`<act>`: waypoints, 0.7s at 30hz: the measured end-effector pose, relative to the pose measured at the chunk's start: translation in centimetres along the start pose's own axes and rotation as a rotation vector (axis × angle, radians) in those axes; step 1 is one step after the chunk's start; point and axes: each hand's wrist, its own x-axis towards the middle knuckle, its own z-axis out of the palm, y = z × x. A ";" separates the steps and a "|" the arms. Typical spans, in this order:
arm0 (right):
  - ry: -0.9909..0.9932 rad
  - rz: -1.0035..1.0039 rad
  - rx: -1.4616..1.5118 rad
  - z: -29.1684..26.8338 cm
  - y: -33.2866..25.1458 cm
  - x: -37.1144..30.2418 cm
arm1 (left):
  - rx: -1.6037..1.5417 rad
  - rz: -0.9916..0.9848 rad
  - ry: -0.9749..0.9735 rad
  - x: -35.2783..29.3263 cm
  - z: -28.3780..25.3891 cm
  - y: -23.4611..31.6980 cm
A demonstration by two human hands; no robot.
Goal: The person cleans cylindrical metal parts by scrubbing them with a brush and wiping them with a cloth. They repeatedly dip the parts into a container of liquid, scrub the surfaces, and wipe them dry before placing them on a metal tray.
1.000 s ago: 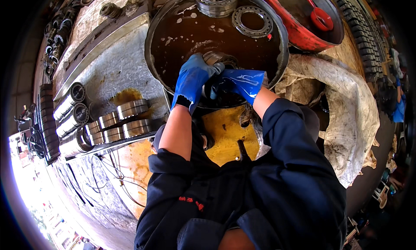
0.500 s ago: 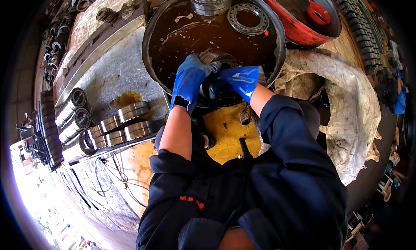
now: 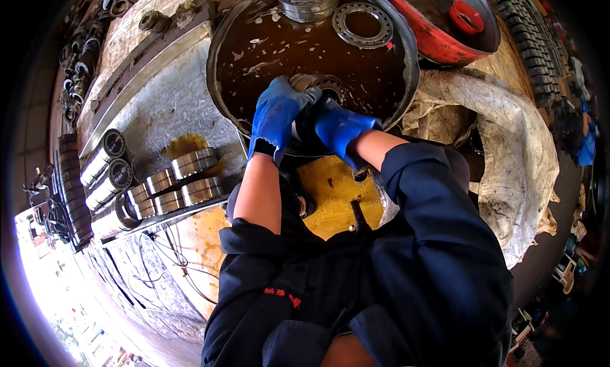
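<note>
A steel roller bearing (image 3: 316, 81) is held over the near side of a round metal tub (image 3: 215, 81) of brown liquid. My left hand (image 3: 278, 106), in a blue rubber glove, is closed on the bearing's left side, with the thumb across its near edge. My right hand (image 3: 341, 127), gloved the same way, is bent in at the bearing's near right side. Its fingers are hidden behind the glove and the bearing's dark opening, so what they hold does not show. Another bearing (image 3: 307, 3) and a flat bearing ring (image 3: 363, 25) sit at the tub's far side.
Left of the tub, a metal table (image 3: 162, 90) carries several shiny bearing rings (image 3: 195, 163). A red basin (image 3: 422, 30) with a red ladle (image 3: 467, 17) stands at the far right. Below it lies a stained whitish sack (image 3: 508, 138). Dark bearings (image 3: 530, 40) are stacked beyond.
My right hand has turned at the wrist, its glove cuff swinging down and its forearm lying flatter. My left hand and the bearing have shifted slightly away and to the left.
</note>
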 end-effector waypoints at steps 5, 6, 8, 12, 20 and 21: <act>0.052 0.056 0.342 -3.2 2.0 -1.2 | 0.028 -0.043 -0.002 1.1 0.6 -0.5; 0.038 0.037 0.188 -3.3 2.0 -1.0 | 0.018 -0.029 -0.004 0.5 0.3 -0.1; 0.032 0.050 0.106 -3.5 2.0 -0.7 | 0.023 -0.032 -0.003 0.4 0.4 0.2; 0.005 0.019 -0.047 -0.8 0.0 -0.2 | 0.035 -0.037 0.002 0.9 0.8 0.0; 0.033 0.101 0.046 -1.5 0.3 -1.3 | 0.082 -0.012 0.035 1.0 1.5 -0.3; 0.049 0.147 0.095 -2.1 0.5 -1.8 | 0.072 -0.011 0.040 0.9 1.5 -0.3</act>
